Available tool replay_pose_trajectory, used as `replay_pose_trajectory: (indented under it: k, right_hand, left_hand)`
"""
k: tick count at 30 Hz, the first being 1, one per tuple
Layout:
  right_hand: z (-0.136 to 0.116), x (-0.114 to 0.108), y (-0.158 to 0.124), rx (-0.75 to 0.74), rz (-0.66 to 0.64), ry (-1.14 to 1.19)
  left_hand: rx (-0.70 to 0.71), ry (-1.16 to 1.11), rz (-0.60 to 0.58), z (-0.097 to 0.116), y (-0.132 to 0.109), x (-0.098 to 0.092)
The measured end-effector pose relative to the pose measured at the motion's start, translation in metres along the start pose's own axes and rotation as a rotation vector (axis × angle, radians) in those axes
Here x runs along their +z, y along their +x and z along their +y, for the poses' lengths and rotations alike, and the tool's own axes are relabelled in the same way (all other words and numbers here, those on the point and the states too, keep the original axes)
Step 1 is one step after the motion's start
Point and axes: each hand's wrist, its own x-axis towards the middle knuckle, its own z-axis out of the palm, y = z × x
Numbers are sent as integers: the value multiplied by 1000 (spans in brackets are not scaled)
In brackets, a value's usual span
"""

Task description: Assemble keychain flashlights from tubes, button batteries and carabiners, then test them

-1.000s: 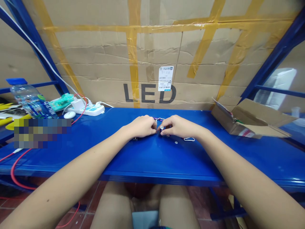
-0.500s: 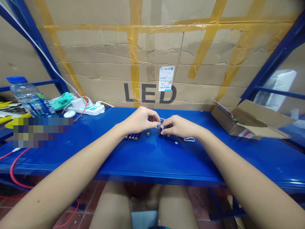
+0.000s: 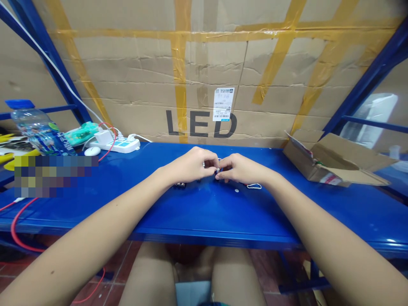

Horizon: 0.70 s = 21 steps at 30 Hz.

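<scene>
The left hand [image 3: 191, 165] was curled with thumb and forefinger pinched together on a small silver piece [image 3: 204, 163], held just above the table. The right hand [image 3: 242, 169] met it fingertip to fingertip, its fingers closed around a short cylinder [image 3: 217, 170], of which only the silver end showed. That end pointed left, toward the left hand, so the long axis seemed to run across the table from side to side; the rest of the body was hidden inside the fingers and its length could not be told. The two parts sat almost touching in the gap between the hands, over the middle of the blue table [image 3: 204, 212]. Just below the left hand lay a few dark little cylinders [image 3: 180, 185], side by side. Near the right wrist lay a silver clip [image 3: 254, 186], and just in front of it a small round disc [image 3: 236, 191]. Farther out to the right stood an open cardboard box [image 3: 331, 163], tilted with its flaps spread. Far to the left were a power strip [image 3: 119, 145], a white mouse [image 3: 92, 151] and a water bottle [image 3: 38, 131]. A big carton marked LED [image 3: 200, 124] stood behind.
</scene>
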Motion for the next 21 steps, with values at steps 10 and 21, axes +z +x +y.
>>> replay_pose_trajectory:
  k: [10,21]
  right_hand:
    - [-3,3,0,-34,40,69]
    - [-11,8,2,-72,276,-20]
  left_hand:
    - [-147,-75,-5,-3,-1,0]
    - [-252,-216,314,-4,3,-1]
